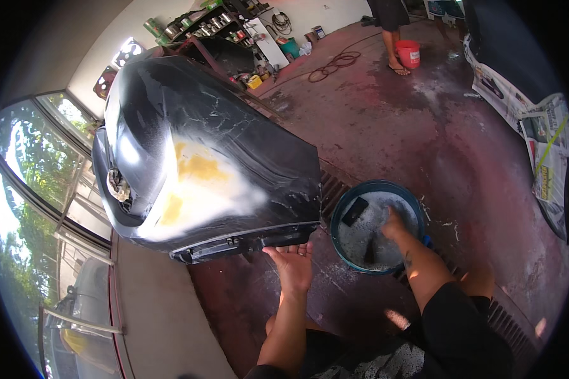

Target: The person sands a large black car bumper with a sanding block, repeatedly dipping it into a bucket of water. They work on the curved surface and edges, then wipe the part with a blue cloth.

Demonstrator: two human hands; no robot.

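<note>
A black car bumper (278,151) stands raised at the left, with white and yellow patches on its curved side. Against its lower edge rests my left hand (294,268), palm up, thumb and curled fingers at the rim. My right hand (394,226) reaches into a round teal tub (336,246) of cloudy, sudsy water; its fingers are hidden below the surface. Beside it in the tub, a black rectangular block (355,211) lies toward the far left. A dark shape (371,249) shows nearer me in the water, too unclear to name.
A floor grate (332,189) runs past the tub. Newspaper-masked bodywork (547,136) stands at the right. Farther back are a person's legs (392,47), a red bucket (408,55), a coiled hose (335,66) and shelves of cans (212,28). Windows (38,145) line the left.
</note>
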